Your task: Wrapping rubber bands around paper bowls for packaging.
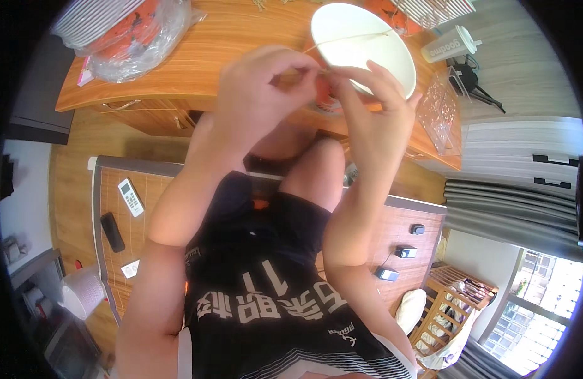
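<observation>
Both my hands are raised above the near edge of the wooden desk, their fingertips meeting. My left hand (257,82) is closed in a pinch, thumb against forefinger. A thin tan cord (354,39) runs from its fingers rightward across a white oval bowl (367,54). The thumb and forefinger of my right hand (377,101) pinch at the same spot, the other fingers raised; the small piece between the fingertips is too blurred to make out. Just below the fingertips, a red-orange printed surface shows in part beside the bowl.
On the desk (228,28), a stack of white-edged items in clear plastic (149,44) stands at left. A white cup with a straw (449,44) and a clear plastic sheet (438,114) are at right. Behind me, a bed-like surface holds a remote (131,197) and a phone (113,232).
</observation>
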### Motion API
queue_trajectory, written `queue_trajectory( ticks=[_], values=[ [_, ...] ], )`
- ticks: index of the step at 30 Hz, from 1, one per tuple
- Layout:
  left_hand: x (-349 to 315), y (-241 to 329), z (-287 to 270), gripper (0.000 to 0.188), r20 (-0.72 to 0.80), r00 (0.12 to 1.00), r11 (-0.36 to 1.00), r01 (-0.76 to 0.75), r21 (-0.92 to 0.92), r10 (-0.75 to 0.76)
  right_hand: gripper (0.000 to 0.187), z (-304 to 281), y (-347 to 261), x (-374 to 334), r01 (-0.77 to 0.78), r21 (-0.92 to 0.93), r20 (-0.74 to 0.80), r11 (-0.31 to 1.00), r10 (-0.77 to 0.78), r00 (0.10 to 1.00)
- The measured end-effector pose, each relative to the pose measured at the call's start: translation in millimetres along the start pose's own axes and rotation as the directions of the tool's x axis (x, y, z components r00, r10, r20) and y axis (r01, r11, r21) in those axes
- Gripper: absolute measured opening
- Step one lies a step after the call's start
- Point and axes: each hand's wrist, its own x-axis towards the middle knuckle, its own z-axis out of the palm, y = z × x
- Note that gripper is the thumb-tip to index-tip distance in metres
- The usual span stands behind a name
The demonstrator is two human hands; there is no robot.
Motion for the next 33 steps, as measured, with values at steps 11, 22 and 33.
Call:
queue_trajectory(
  ticks=[11, 22, 33],
  values=[
    [0.8, -11.1, -8.9, 0.005, 0.376, 0.906, 0.851, 0.347, -0.393, -0.196, 0.011, 1.0, 5.7, -3.7, 0.019, -0.028, -0.029, 0.999, -0.02, 0.999],
    [23.9, 3.1, -30.6, 0.008, 0.429, 0.902, 0.969, 0.15, -0.198, -0.052, 0.015, -7.5, 20.5, 0.2, 0.106, -0.011, -0.007, 0.994, -0.106, 0.994],
    [130.2, 0.6, -55.4, 0.03, 0.59, 0.655, 0.801, -0.599, 0.025, 0.472, 0.022, -101.1, 41.5, 48.1, 0.353, 0.155, 0.211, 0.923, -0.38, 0.901]
  ],
)
